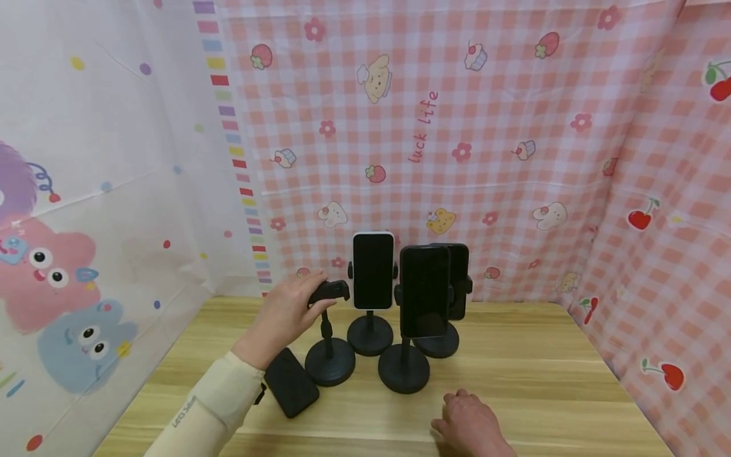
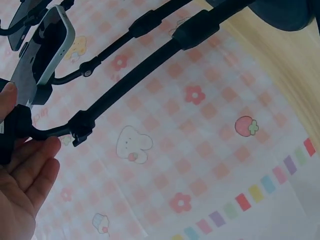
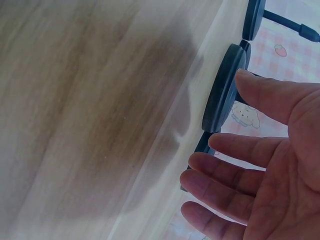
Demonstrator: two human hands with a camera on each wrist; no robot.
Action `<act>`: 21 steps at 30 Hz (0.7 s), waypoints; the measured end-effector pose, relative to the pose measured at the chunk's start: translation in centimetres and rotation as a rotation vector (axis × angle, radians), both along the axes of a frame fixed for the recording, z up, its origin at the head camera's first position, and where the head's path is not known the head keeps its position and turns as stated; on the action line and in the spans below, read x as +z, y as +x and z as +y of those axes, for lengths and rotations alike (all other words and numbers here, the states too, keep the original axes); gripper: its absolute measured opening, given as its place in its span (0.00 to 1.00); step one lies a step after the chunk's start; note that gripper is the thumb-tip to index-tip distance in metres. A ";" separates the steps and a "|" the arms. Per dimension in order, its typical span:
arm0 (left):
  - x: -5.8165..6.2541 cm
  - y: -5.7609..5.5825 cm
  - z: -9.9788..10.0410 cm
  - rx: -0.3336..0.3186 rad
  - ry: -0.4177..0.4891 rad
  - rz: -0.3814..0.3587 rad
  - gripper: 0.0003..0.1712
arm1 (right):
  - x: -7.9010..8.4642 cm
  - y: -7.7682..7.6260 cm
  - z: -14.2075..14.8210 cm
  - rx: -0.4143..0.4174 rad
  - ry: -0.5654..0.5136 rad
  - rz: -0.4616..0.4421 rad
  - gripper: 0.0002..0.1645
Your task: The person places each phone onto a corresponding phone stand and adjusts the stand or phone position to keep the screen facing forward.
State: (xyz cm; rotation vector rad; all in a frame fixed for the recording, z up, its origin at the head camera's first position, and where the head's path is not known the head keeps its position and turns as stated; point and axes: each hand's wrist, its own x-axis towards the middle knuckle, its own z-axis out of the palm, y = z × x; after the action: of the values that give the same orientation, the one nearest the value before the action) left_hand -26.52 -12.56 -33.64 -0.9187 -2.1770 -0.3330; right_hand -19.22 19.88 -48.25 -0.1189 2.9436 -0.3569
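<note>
My left hand (image 1: 290, 311) holds the black clamp head (image 1: 329, 291) of a phone stand that carries no phone. In the left wrist view, the thumb and fingers (image 2: 37, 170) are around the clamp, just above the stand's thin neck. The round base (image 1: 330, 363) of this stand sits on the table, and beside it a black phone (image 1: 291, 383) lies flat. My right hand (image 1: 471, 422) hovers over the table near the front, its fingers relaxed and apart with nothing in them. The right wrist view shows its palm (image 3: 290, 185) facing a stand's base.
Three other stands hold upright phones: a white-framed phone (image 1: 374, 271) at the back, a black phone (image 1: 425, 292) in front, and another dark phone (image 1: 459, 282) partly hidden behind it. Printed cloth (image 1: 514, 101) hangs around the wooden table (image 1: 531, 355) at the back and sides.
</note>
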 end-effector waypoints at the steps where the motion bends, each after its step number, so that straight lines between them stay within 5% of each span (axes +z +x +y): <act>1: 0.2 0.0 0.0 -0.003 0.016 -0.020 0.23 | 0.0 0.0 0.0 -0.001 0.000 0.002 0.29; 8: 1.6 0.1 0.2 0.035 0.083 -0.199 0.25 | 0.2 0.0 -0.2 -0.020 0.001 -0.016 0.29; 21: 1.6 0.1 0.5 0.093 0.126 -0.319 0.33 | 0.0 0.2 -0.2 0.003 -0.025 -0.019 0.24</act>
State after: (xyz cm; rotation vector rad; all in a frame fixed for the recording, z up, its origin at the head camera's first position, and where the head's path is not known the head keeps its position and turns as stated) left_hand -26.44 -12.08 -32.00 -0.7308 -2.4456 -0.5982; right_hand -19.07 19.72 -48.27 -0.1220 2.9206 -0.3923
